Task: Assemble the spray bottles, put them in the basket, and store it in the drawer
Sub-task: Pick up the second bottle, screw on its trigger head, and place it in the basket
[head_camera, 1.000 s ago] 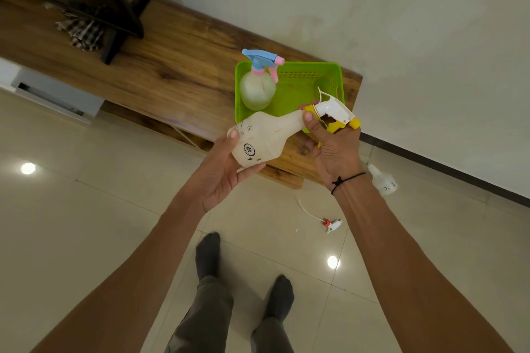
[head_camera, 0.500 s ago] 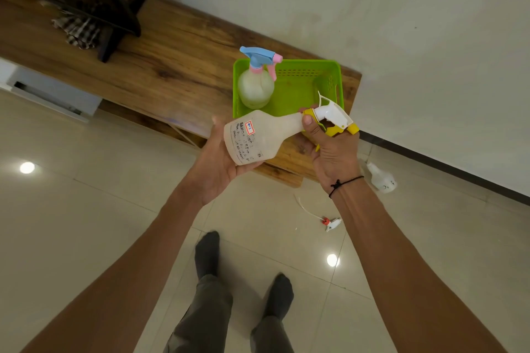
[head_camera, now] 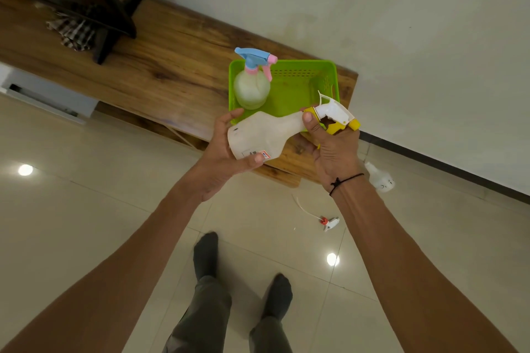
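The left grip (head_camera: 226, 152) cradles the white bottle (head_camera: 263, 135); the right grip (head_camera: 329, 140) clasps its yellow-white sprayer (head_camera: 334, 117). Just beyond them, the green basket (head_camera: 304, 66) on the desk (head_camera: 160, 71) holds a blue-topped bottle (head_camera: 252, 86).

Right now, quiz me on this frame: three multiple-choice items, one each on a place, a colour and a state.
1. Where is the blue-and-pink spray bottle?
A. on the floor
B. standing in the green basket
C. in a drawer

2. What colours is the trigger head on the held bottle?
A. white and yellow
B. red and black
C. all blue

3. How is the held bottle handled?
A. lying untouched
B. one hand only
C. left hand grips its body, right hand holds its trigger head

Answers: 1 B, it stands upright inside the basket; 2 A, white top with yellow collar and nozzle; 3 C, both hands grip it.
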A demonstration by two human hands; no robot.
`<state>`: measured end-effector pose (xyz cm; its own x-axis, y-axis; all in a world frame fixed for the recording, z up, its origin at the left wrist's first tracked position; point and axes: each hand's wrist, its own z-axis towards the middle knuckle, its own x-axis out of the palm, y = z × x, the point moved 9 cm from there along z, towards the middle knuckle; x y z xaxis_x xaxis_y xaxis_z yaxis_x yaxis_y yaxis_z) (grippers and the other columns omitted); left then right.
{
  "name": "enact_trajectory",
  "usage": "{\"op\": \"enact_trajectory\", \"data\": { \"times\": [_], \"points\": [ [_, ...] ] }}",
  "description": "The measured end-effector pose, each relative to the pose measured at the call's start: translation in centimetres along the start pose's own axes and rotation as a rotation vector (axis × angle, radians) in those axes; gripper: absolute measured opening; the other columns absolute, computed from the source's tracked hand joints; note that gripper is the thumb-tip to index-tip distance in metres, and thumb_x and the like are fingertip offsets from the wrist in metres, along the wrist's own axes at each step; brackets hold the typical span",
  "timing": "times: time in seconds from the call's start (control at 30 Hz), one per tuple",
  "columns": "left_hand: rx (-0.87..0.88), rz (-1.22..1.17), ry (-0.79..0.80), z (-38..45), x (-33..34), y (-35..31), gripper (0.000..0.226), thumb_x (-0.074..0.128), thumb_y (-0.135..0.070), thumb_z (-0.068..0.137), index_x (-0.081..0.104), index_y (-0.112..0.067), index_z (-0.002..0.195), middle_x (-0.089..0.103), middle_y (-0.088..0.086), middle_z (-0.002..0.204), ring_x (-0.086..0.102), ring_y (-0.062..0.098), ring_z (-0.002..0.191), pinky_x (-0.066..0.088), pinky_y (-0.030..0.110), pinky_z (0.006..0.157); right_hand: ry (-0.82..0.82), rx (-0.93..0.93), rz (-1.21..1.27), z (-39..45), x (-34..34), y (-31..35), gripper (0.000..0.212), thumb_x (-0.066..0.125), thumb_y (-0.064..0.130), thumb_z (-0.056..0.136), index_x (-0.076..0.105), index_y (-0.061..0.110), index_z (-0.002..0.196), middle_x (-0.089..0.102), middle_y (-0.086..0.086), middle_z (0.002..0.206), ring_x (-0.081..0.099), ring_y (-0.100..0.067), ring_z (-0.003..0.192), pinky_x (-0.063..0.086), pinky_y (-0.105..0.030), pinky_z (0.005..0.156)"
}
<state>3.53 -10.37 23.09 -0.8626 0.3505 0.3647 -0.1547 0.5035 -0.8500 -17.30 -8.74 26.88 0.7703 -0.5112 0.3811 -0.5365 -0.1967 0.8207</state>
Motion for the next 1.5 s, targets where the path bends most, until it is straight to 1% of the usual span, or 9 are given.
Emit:
{"op": "enact_trajectory", "data": {
  "times": [0.17, 0.33, 0.53, 0.93, 1.03, 1.17, 1.27, 1.4, 1.5],
  "points": [
    [0.05, 0.082, -0.11, 0.0, 0.0, 0.1, 0.091, 0.089, -0.006, 0.079, 0.04, -0.028, 0.152, 0.055, -0.002, 0.146, 0.062, 0.023, 0.13, 0.061, 0.042, 0.092, -0.058, -0.053, 0.024, 0.4, 0.0, 0.3, 0.038, 0.074, -0.009, 0.088, 0.063, -0.001, 0.123, 0.076, -0.009, 0.1, 0.075, -0.026, 0.101, 0.064, -0.052, 0.084],
    [-0.182, -0.366, -0.132, 0.2, 0.4, 1.6, 0.064, 0.034, -0.064, 0.104, 0.045, -0.025, 0.153, 0.059, 0.006, 0.152, 0.06, 0.028, 0.137, 0.057, 0.044, 0.102, 0.008, -0.081, 0.013, 0.8, 0.7, 1.2, 0.034, 0.072, -0.013, 0.087, 0.064, 0.003, 0.116, 0.071, -0.019, 0.106, 0.071, -0.031, 0.104, 0.064, -0.049, 0.088],
    [-0.28, -0.334, -0.106, -0.4, 0.0, 2.3, 0.061, 0.056, -0.047, 0.103, 0.043, -0.016, 0.154, 0.06, 0.011, 0.15, 0.064, 0.032, 0.131, 0.064, 0.04, 0.088, 0.02, -0.07, -0.002, 0.8, 0.9, 1.1, 0.043, 0.073, -0.012, 0.085, 0.06, 0.001, 0.125, 0.067, -0.024, 0.115, 0.068, -0.035, 0.108, 0.064, -0.049, 0.087],
    [0.223, 0.281, -0.127, 0.0, 0.8, -2.1, 0.094, 0.093, -0.001, 0.069, 0.037, -0.033, 0.138, 0.048, 0.001, 0.145, 0.057, 0.031, 0.132, 0.06, 0.058, 0.092, -0.131, 0.005, 0.015, 0.6, -0.4, 0.3, 0.049, 0.074, -0.004, 0.09, 0.056, -0.004, 0.136, 0.062, -0.024, 0.12, 0.068, -0.047, 0.117, 0.065, -0.055, 0.079],
    [0.077, 0.054, -0.11, 0.1, 0.7, -0.3, 0.082, 0.085, -0.027, 0.085, 0.034, -0.03, 0.149, 0.057, -0.013, 0.143, 0.06, 0.025, 0.134, 0.062, 0.05, 0.092, -0.112, -0.036, 0.018, 0.8, 0.0, 0.9, 0.048, 0.072, -0.008, 0.09, 0.055, -0.007, 0.135, 0.067, -0.02, 0.112, 0.071, -0.037, 0.108, 0.065, -0.05, 0.08],
    [-0.396, -0.203, 0.063, 0.0, 1.2, 2.3, 0.096, 0.037, -0.09, 0.084, 0.058, -0.021, 0.147, 0.069, 0.022, 0.133, 0.077, 0.035, 0.099, 0.065, 0.039, 0.071, -0.008, -0.08, -0.023, 0.9, 0.5, 1.7, 0.035, 0.071, -0.011, 0.09, 0.062, 0.002, 0.121, 0.07, -0.016, 0.106, 0.073, -0.028, 0.1, 0.065, -0.05, 0.084],
    [-0.378, -0.138, 0.098, 0.7, 1.0, 2.0, 0.074, 0.066, -0.073, 0.084, 0.068, -0.017, 0.132, 0.074, 0.016, 0.109, 0.069, 0.013, 0.065, 0.056, 0.018, 0.051, 0.013, -0.079, -0.049, 1.0, 0.0, 2.4, 0.032, 0.07, -0.01, 0.091, 0.062, 0.002, 0.12, 0.07, -0.016, 0.107, 0.075, -0.027, 0.1, 0.064, -0.052, 0.085],
    [-0.199, 0.009, 0.048, 1.3, 0.2, 1.2, 0.07, 0.083, -0.019, 0.087, 0.043, -0.029, 0.144, 0.07, -0.004, 0.13, 0.072, 0.018, 0.112, 0.062, 0.031, 0.082, -0.027, -0.062, -0.041, 1.1, -0.6, 2.7, 0.042, 0.071, -0.009, 0.091, 0.058, -0.004, 0.131, 0.07, -0.016, 0.108, 0.075, -0.029, 0.101, 0.063, -0.056, 0.085],
    [-0.282, 0.012, 0.068, 0.9, 0.7, 1.3, 0.071, 0.068, -0.066, 0.089, 0.047, -0.034, 0.149, 0.068, 0.005, 0.136, 0.073, 0.02, 0.096, 0.063, 0.035, 0.072, -0.009, -0.081, -0.02, 1.0, -0.3, 3.0, 0.039, 0.068, -0.011, 0.092, 0.058, -0.003, 0.129, 0.069, -0.02, 0.11, 0.072, -0.033, 0.106, 0.063, -0.056, 0.088]
  ]
}}
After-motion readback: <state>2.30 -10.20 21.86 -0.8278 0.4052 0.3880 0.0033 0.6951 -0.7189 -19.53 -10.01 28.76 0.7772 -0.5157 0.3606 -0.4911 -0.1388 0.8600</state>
